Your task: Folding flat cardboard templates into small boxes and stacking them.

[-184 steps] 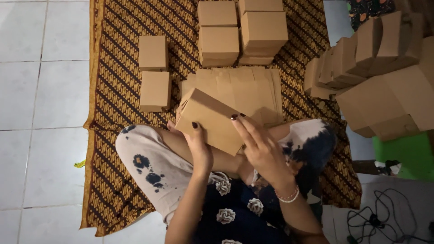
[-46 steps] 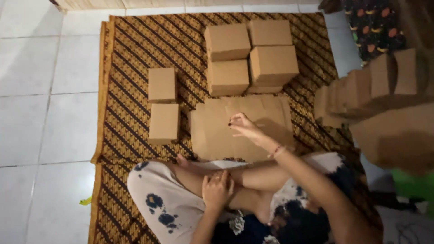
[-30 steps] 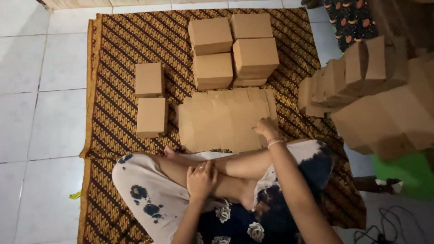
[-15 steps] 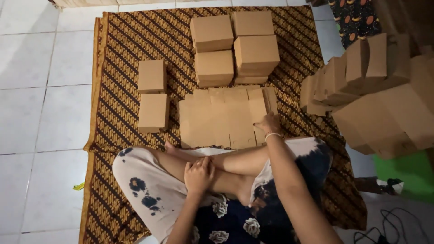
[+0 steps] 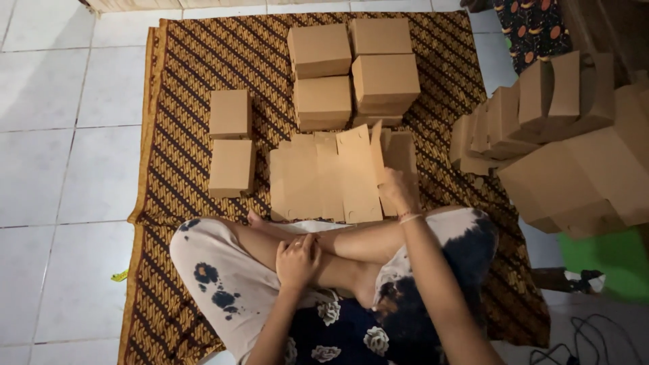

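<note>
Two small folded cardboard boxes (image 5: 231, 142) lay on the patterned brown mat (image 5: 176, 81), one above the other. The left hand (image 5: 298, 260) rested on the person's crossed leg, fingers loosely curled, holding nothing. Just ahead lay the stack of flat unfolded box blanks (image 5: 318, 179), near the four stacked boxes (image 5: 351, 67). The right hand (image 5: 399, 192) pinched the top blank (image 5: 357, 172) by its right edge, tilting it up. Further right stood a heap of folded boxes (image 5: 568, 155).

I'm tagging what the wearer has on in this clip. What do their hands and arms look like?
Both arms are bare, with no sleeves in view. The left hand wears a small ring on one finger. The right hand has a thin pale bracelet around the wrist. No gloves or watch show.
</note>
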